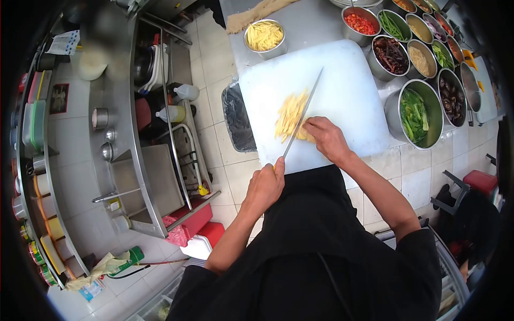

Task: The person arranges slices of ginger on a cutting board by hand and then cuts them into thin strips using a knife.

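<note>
My left hand [262, 187] is closed round the handle of a long kitchen knife [312, 92], near the front edge of the white cutting board [348, 80]. The blade slants up and away to the right across the board. Left of the blade lies a pile of pale yellow food strips [290, 115]. To the right of the blade, my right hand [327, 139] has its fingers curled and pressed on a pale yellow food piece [306, 135]. The fingers partly hide that piece, and its exact kind cannot be told.
A metal bowl of yellow strips [265, 36] stands behind the board. Along the right are a pot of leafy greens [413, 115], a bowl of dried chillies [390, 55] and chopped red peppers [360, 24]. A black-lined bin [238, 115] and a steel counter [128, 107] are left.
</note>
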A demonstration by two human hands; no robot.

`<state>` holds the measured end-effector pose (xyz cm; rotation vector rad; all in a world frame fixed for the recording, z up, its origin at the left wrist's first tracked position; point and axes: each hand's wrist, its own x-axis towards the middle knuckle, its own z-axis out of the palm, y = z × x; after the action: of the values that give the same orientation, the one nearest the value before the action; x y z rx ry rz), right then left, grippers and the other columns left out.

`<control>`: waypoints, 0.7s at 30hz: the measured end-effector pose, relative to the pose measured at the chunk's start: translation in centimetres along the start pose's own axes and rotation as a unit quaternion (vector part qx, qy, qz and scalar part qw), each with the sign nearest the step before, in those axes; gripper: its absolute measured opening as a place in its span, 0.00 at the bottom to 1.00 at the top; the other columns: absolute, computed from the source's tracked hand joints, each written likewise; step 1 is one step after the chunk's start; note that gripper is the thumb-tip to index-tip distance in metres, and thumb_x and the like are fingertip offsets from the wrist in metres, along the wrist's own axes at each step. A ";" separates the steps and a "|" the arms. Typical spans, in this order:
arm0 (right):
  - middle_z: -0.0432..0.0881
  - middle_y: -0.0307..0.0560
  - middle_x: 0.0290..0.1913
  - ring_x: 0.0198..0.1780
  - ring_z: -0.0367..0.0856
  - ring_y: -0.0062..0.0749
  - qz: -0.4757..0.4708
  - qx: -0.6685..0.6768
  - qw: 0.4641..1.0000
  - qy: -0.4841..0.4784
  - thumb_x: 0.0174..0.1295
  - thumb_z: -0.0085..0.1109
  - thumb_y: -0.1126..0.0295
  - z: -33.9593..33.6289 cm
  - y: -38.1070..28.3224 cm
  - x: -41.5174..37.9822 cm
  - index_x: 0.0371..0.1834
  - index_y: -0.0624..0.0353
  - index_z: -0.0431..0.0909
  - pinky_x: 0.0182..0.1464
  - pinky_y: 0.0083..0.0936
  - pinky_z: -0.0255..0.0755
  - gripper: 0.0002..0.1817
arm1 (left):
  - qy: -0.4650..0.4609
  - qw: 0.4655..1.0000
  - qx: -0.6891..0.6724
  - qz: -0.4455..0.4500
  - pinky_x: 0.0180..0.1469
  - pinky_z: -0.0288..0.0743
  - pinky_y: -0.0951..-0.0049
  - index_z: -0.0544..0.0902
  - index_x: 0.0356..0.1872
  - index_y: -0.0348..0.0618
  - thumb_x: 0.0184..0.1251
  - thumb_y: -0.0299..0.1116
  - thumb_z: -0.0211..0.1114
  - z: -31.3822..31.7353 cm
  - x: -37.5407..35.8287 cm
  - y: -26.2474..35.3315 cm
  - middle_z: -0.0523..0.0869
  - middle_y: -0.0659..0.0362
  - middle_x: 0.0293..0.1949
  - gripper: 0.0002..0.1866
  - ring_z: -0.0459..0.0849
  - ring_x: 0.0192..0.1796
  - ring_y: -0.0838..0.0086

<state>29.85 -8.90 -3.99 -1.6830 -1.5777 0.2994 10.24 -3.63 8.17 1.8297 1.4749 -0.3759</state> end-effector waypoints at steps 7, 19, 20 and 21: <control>0.83 0.48 0.48 0.52 0.81 0.42 0.000 0.000 1.000 0.002 0.49 0.55 0.85 0.0 0.0 0.1 0.44 0.61 0.83 0.51 0.33 0.79 0.18 | 0.008 0.999 0.031 0.014 0.49 0.72 0.41 0.80 0.34 0.25 0.79 0.53 0.43 1.3 -0.7 -2.1 0.81 0.26 0.31 0.34 0.80 0.41 0.30; 0.83 0.49 0.47 0.51 0.81 0.44 0.001 0.002 1.000 -0.003 0.47 0.56 0.87 0.1 0.2 0.2 0.44 0.63 0.84 0.51 0.34 0.79 0.20 | 0.015 0.999 0.006 0.051 0.49 0.74 0.41 0.81 0.34 0.25 0.79 0.53 0.43 0.5 2.6 1.2 0.81 0.25 0.34 0.34 0.81 0.43 0.30; 0.83 0.48 0.47 0.51 0.81 0.42 0.001 0.001 1.000 0.000 0.48 0.56 0.85 0.1 0.2 0.0 0.43 0.62 0.84 0.50 0.34 0.79 0.18 | 0.009 0.999 0.011 0.049 0.49 0.74 0.41 0.81 0.34 0.25 0.79 0.53 0.43 0.6 1.7 0.6 0.82 0.25 0.34 0.34 0.81 0.42 0.30; 0.83 0.48 0.47 0.51 0.81 0.42 0.005 0.001 1.000 0.001 0.48 0.56 0.85 0.1 0.1 0.0 0.43 0.62 0.84 0.50 0.34 0.79 0.18 | 0.006 0.999 0.014 0.050 0.49 0.74 0.41 0.81 0.34 0.25 0.79 0.53 0.43 0.9 0.9 -0.1 0.82 0.25 0.34 0.34 0.81 0.42 0.30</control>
<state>29.88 -8.87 -4.09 -1.6902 -1.5666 0.3051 10.60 -3.55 6.94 1.9220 1.3875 -0.3375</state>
